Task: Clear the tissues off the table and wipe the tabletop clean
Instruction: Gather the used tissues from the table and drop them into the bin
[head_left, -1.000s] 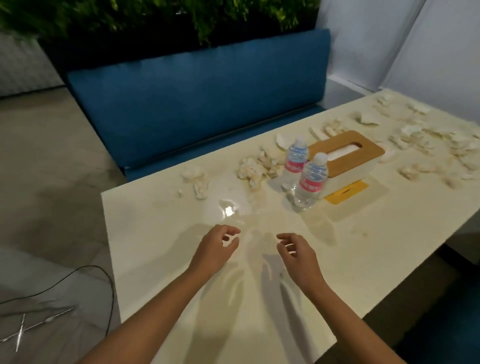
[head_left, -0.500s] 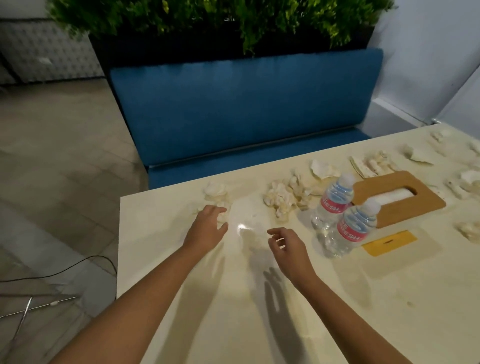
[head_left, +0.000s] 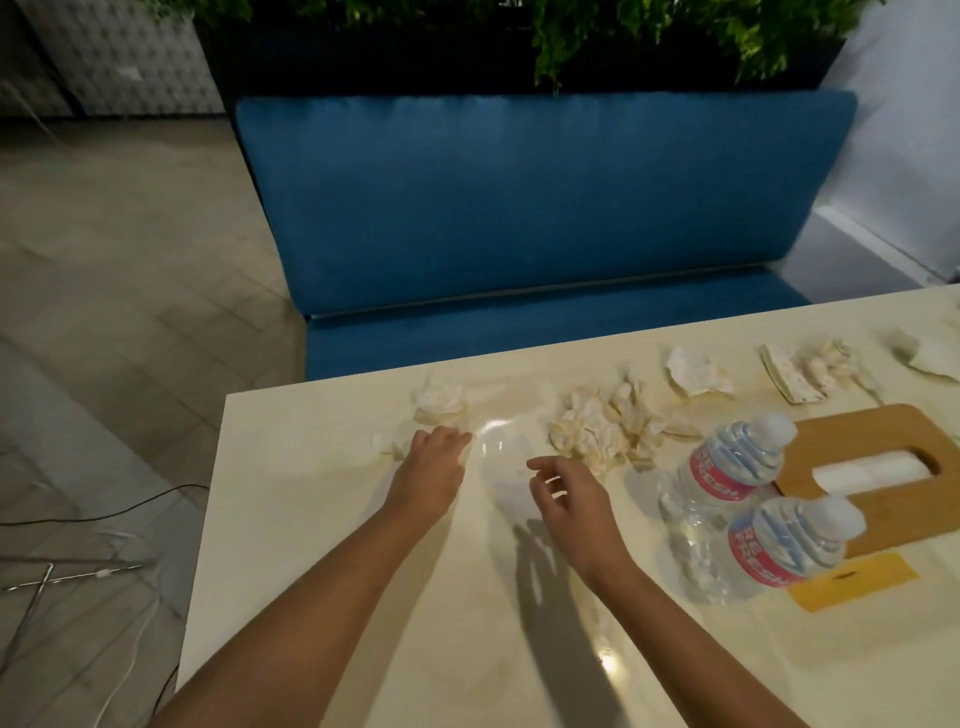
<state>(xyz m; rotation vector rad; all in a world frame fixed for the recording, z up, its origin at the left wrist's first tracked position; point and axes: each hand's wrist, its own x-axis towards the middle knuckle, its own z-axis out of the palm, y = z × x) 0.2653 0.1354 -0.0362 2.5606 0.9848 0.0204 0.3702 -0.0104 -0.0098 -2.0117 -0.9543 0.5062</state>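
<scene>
Crumpled tissues lie along the far edge of the cream table (head_left: 322, 519). One white wad (head_left: 440, 400) sits at the far left, with small scraps (head_left: 388, 444) beside it. A larger pile of tissues (head_left: 602, 428) lies to its right. My left hand (head_left: 434, 467) reaches over the table, its fingertips at the small scraps just below the white wad; whether it holds any is hidden. My right hand (head_left: 569, 493) hovers with loosely curled fingers and holds nothing, just left of the larger pile.
Two water bottles (head_left: 727, 467) (head_left: 789, 545) stand at the right, in front of a wooden-topped tissue box (head_left: 893, 457) and a yellow card (head_left: 852, 579). More tissues (head_left: 696, 371) lie further right. A blue bench (head_left: 519, 208) stands behind the table; cables lie on the floor at left.
Both hands moved forward across the table toward the tissues. My left hand reached the scraps near the left wad; the view shifted left and up.
</scene>
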